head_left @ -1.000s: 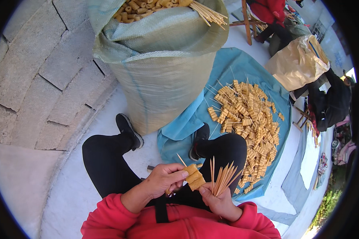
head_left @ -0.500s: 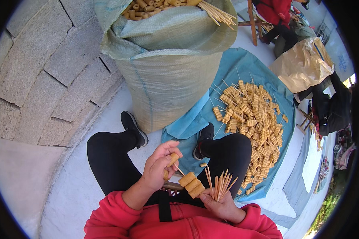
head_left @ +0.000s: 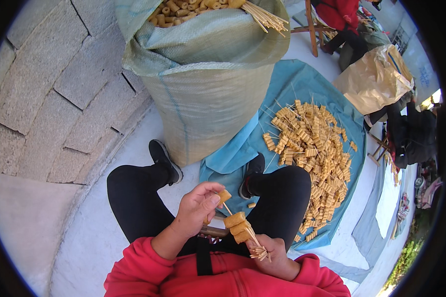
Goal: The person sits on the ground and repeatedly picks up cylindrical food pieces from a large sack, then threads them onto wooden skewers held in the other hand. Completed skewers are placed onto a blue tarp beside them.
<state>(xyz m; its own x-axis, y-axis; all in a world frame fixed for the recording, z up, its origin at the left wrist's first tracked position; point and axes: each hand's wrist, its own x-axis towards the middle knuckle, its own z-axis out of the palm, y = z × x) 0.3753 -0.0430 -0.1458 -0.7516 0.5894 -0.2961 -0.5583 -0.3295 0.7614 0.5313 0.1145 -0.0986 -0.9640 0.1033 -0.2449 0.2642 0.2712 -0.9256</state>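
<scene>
My left hand (head_left: 195, 208) is closed, thumb and fingertips pinching a short tan roll (head_left: 224, 196) at the tip of a thin wooden skewer. Another roll shows partly under the fingers of that hand. Farther down the same skewer, several tan rolls (head_left: 237, 227) sit side by side, touching. My right hand (head_left: 277, 257) is wrapped round a bundle of wooden skewers (head_left: 258, 250), right below these rolls, and steadies the loaded skewer. The lower end of that skewer is hidden among the bundle and the fingers.
Ahead stands a tall woven sack (head_left: 208, 99) filled with loose rolls, with more skewers (head_left: 265, 17) lying on its top. To the right, a heap of loaded skewers (head_left: 317, 158) lies on a blue sheet (head_left: 287, 81). A block wall (head_left: 49, 94) runs along the left. Beyond are a brown paper bag (head_left: 374, 81) and other people.
My right hand has turned, so the skewer bundle that fanned upward now lies with its blunt ends toward me. The roll in my left hand now meets the skewer's tip.
</scene>
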